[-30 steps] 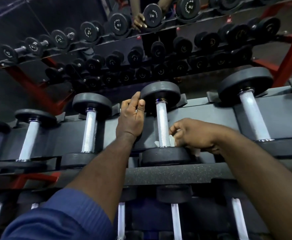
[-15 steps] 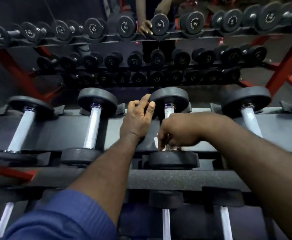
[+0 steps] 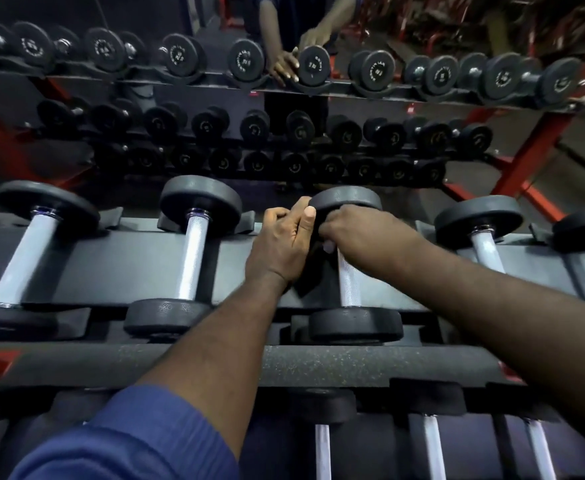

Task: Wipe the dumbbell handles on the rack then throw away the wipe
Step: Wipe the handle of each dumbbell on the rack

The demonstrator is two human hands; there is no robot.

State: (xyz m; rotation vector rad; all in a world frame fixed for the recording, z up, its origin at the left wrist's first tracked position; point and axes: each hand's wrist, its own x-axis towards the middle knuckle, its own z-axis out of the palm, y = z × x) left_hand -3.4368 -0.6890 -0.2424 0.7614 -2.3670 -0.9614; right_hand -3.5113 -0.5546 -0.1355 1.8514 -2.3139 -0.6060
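My right hand (image 3: 364,237) clamped the wipe (image 3: 329,249) round a dumbbell handle (image 3: 348,284) on the rack (image 3: 118,268); my left hand (image 3: 280,247) gripped its head (image 3: 348,197).

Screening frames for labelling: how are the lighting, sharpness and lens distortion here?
Head view: dim overall, pale glare on the steel handle; the left hand, right hand and their dumbbell read sharp; the wide lens bows the rack rail; the mirror, especially top right, is soft and smeared.
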